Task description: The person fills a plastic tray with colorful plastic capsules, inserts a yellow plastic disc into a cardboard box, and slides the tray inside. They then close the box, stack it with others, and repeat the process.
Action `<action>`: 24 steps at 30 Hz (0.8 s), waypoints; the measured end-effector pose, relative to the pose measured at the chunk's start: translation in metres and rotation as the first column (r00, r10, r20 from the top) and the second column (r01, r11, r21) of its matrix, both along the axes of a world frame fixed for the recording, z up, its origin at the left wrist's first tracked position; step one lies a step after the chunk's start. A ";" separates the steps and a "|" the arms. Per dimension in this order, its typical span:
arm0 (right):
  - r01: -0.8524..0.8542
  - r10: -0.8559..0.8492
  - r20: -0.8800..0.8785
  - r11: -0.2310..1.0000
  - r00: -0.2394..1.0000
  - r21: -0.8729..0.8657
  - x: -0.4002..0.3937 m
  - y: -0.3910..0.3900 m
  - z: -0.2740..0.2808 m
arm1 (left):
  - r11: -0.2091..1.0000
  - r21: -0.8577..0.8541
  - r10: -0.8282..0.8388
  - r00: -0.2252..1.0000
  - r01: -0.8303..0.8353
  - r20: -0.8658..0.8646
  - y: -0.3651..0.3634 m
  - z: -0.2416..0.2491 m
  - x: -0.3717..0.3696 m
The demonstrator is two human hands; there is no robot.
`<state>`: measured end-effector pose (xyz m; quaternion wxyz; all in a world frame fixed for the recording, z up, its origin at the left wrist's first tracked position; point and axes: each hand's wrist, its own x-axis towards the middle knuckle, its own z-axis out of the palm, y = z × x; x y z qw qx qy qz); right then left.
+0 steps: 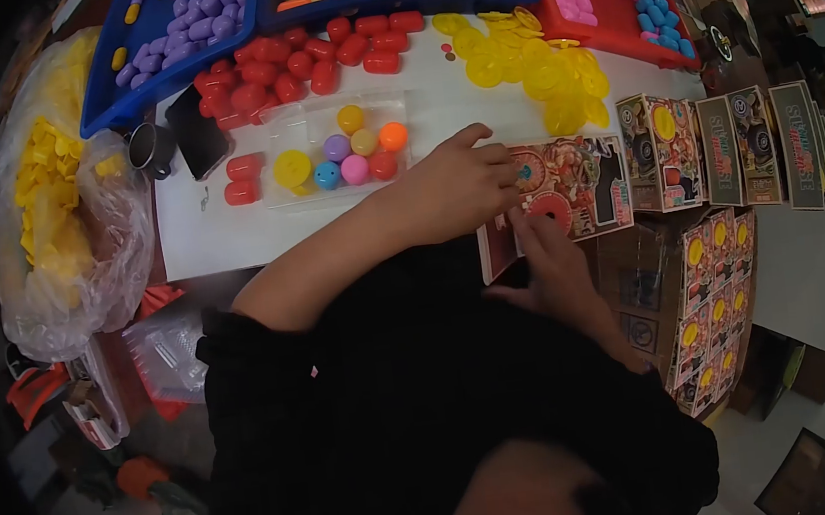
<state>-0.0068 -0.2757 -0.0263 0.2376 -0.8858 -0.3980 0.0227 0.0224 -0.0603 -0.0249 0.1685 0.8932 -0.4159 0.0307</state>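
Observation:
A printed cardboard box (pixel 580 179) lies on its side at the front edge of the white table. My left hand (pixel 465 187) rests over its left end with the fingers bent onto the cardboard. Below it, my right hand (pixel 553 258) pinches the box's near left corner, beside a flap (pixel 500 246) that sticks out toward me. To the left of my left hand is a clear plastic tray (pixel 278 126) with several coloured round pieces and a yellow disc (pixel 293 169). What lies inside the box is hidden.
Red capsules (pixel 257 73) and yellow discs (pixel 555 82) lie farther back. Blue trays (pixel 406 4) and a red tray (pixel 609 26) hold more capsules. Printed boxes (pixel 663 151) stand at right, others (pixel 714 306) stacked below. A phone (pixel 198 131) and mug (pixel 150 149) are left.

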 end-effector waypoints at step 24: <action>0.402 0.099 -0.732 0.783 0.674 0.475 0.016 0.095 -0.025 | 0.832 0.258 0.552 0.779 -0.491 -0.296 0.126 -0.013 -0.033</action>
